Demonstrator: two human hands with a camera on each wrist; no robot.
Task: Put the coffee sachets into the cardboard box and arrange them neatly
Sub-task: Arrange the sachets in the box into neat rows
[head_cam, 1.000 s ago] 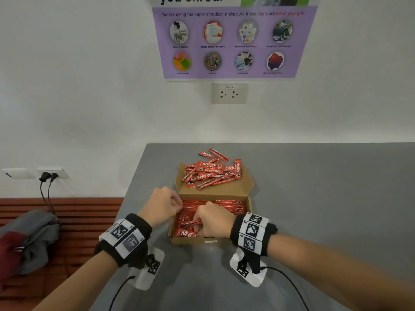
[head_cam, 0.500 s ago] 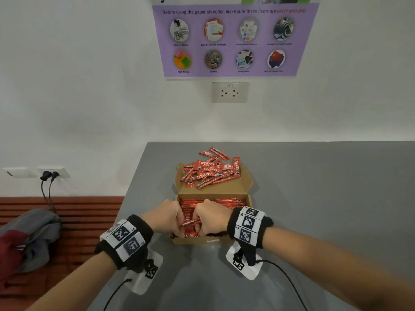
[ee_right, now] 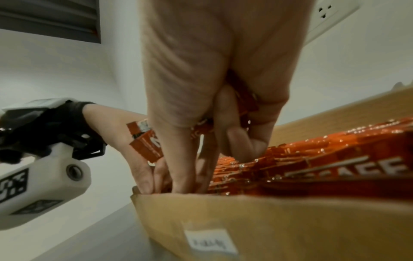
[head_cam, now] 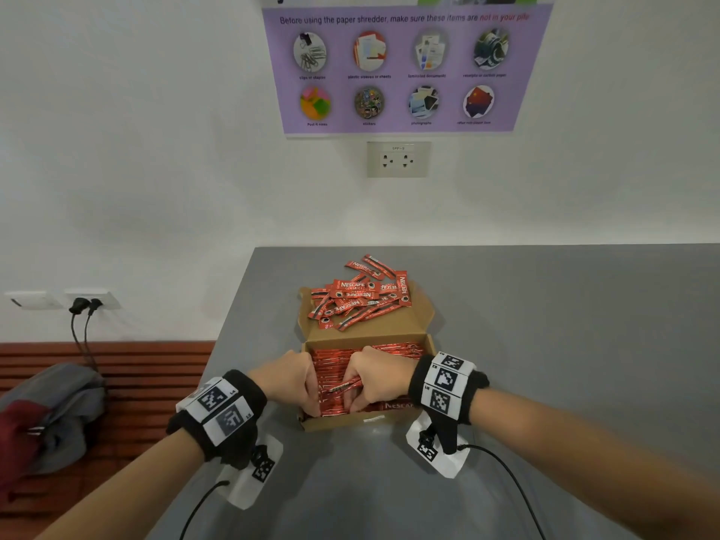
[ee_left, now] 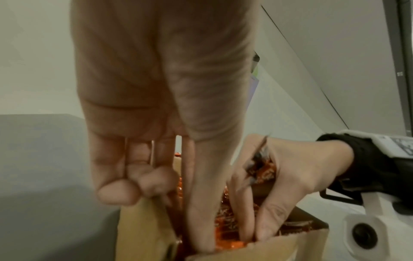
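Both hands have closed together at the near-left corner of the cardboard box point(head_cam: 343, 422). Right hand point(head_cam: 376, 378) grips several sachets point(head_cam: 345, 385); left hand point(head_cam: 290, 378), fingers extended, parts the packed rows. Insertion appears imminent. Loose sachets point(head_cam: 360, 296) remain beyond the hands on the lid.

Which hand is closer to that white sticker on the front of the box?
Right. The right hand is in the cardboard box just above the white sticker; the left hand is at the box's left wall, farther away.
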